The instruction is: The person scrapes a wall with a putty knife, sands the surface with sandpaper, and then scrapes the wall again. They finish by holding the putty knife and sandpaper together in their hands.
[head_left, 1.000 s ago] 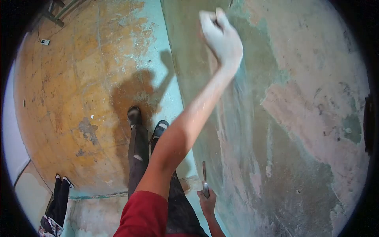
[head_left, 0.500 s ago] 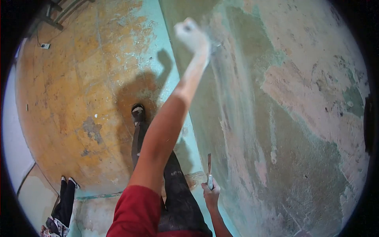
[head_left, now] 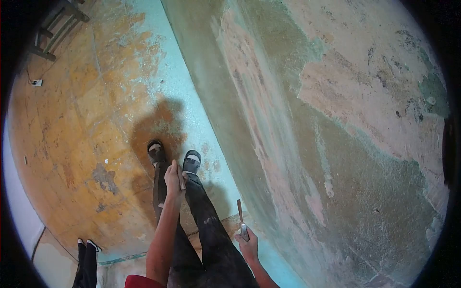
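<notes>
Near the wall (head_left: 307, 163), a scraper (head_left: 244, 232) is held by the right hand (head_left: 249, 246), blade toward twelve o'clock; at ten o'clock, an indistinct slim thing (head_left: 182, 179) is gripped by the left hand (head_left: 172, 181).

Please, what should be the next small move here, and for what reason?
I would probably raise the scraper in the right hand to the long pale streak on the wall, blade to its edge: it is gripped by the handle, blade outward, and greenish coating borders the streak.

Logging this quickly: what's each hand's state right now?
Left hand: closed; can't tell whether it holds anything.
Right hand: closed, holding a metal-bladed tool.
</notes>
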Demonstrator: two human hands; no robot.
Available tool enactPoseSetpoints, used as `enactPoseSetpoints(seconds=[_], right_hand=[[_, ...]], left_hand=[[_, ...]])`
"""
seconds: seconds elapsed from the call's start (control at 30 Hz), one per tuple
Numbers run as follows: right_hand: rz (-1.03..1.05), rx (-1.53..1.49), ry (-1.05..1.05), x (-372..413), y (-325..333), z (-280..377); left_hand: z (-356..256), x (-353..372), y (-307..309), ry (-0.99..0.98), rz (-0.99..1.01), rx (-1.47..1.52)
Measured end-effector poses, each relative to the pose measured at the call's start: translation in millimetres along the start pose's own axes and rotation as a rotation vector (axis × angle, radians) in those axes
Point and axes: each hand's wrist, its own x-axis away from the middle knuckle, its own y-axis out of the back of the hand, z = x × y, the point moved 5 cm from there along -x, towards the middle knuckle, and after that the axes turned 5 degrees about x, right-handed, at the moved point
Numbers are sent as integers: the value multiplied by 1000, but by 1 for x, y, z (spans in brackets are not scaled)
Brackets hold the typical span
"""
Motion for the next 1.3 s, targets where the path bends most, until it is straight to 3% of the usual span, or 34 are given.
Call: enactPoseSetpoints(seconds=[0.1,0.17,0.23,0.3,0.37,0.43,0.47,0.53,0.63,0.67,0.77,0.8,0.97,1.03,1.07,1.17,1.2,1.23,1.3], right_hand=[[25,14,3,3,-3,-11],[14,-32,-37,5,-5,-14],[9,-19,-31,5,-8,-12],[3,1,-24,4,-7,-12],[-8,62,27,3,-4,-13],[11,71,-5,4,-1,-5],[28,73,-34,5,0,-4],[8,88,-28,2,3,-13],[-12,114,-9,-2,6,-32],[-13,120,13,-4,6,-34],[-16,102,-17,-4,8,-43],[-14,105,-24,-6,9,-46],[-3,88,-63,-12,10,-33],[2,105,-84,-12,12,-24],[5,123,-102,-14,12,-22],[-27,44,-26,-19,13,-30],[-26,47,-26,-22,13,-32],[-19,85,-33,-23,14,-36],[-9,126,-46,-21,16,-31]], left_hand=[[-9,16,-36,32,-69,-2],[-27,23,-79,-217,6,-178],[-47,44,-142,-390,45,-172],[-98,80,-215,-480,135,-241],[-123,72,-255,-921,209,-233],[-159,86,-285,-547,226,-8],[-169,88,-295,-544,220,-12],[-182,94,-306,-696,168,267],[-153,107,-321,-677,136,364],[-152,108,-322,-801,59,257],[-137,108,-342,-797,85,270],[-141,113,-344,-930,71,179],[-135,93,-333,-884,87,154],[-129,79,-326,-885,-33,45],[-121,69,-319,-775,-71,-34],[-99,64,-315,-772,-15,129],[-102,84,-321,-817,33,226],[-107,109,-323,-947,-3,127],[-110,145,-329,-1039,115,157]])
